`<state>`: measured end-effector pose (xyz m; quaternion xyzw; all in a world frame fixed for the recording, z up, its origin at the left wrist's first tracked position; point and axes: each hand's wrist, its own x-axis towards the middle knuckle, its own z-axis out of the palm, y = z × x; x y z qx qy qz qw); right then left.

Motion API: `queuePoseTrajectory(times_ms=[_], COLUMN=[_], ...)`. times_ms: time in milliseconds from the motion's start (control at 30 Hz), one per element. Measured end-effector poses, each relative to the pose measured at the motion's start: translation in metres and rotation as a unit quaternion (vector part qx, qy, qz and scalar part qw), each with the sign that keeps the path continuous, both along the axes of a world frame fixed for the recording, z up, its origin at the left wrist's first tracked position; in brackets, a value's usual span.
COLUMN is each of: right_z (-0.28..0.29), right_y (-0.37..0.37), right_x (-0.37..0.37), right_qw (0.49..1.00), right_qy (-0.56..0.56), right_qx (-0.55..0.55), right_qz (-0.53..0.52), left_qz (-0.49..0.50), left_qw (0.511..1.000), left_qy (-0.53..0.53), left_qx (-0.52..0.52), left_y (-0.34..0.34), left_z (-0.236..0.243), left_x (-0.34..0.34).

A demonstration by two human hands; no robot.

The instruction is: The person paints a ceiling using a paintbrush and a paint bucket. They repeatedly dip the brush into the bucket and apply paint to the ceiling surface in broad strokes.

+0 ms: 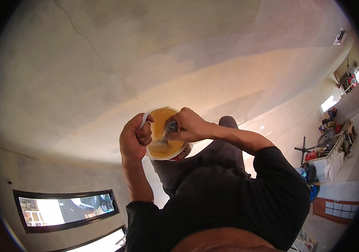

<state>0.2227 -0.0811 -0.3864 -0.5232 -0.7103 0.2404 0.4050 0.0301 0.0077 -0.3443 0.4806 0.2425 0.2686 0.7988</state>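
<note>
My left hand [134, 138] is closed around the white handle of a paint bucket [183, 152] and holds it up in front of me. Yellow-orange paint [161, 119] shows inside the bucket. My right hand [190, 126] reaches over the rim, its fingers closed on a paintbrush [171, 127]. The brush points down into the bucket, and its pale bristles are at the paint; how deep they sit I cannot tell. Part of the brush handle is hidden by my fingers.
A plastered wall [116, 46] with a long thin crack spreads ahead of me. Black-framed windows [68, 210] are at the lower left. Far right, a dark stand with spread legs [304, 149] is near a cluttered rack [335, 140]. My knee [228, 122] juts out beside the bucket.
</note>
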Motion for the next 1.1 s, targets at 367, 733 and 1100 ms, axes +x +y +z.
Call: queuePoseTrajectory(times_ms=[367,733,1100], right_z=[-0.01,0.026,0.012], right_y=[-0.004,-0.029,-0.021], right_x=[0.006,-0.003,-0.007], right_qw=[0.95,0.991,0.969], right_qy=[-0.202,0.047,-0.128], right_qx=[0.216,-0.048,0.144], right_qz=[-0.1,-0.116,-0.155], left_qz=[-0.049,-0.026,-0.021], left_qw=[0.999,0.998,0.999], left_qy=[0.004,-0.035,-0.023], left_qx=[-0.014,0.041,0.033], left_y=[-0.005,-0.006,-0.008], left_z=[0.007,0.012,0.008], left_x=[-0.002,0.006,-0.004])
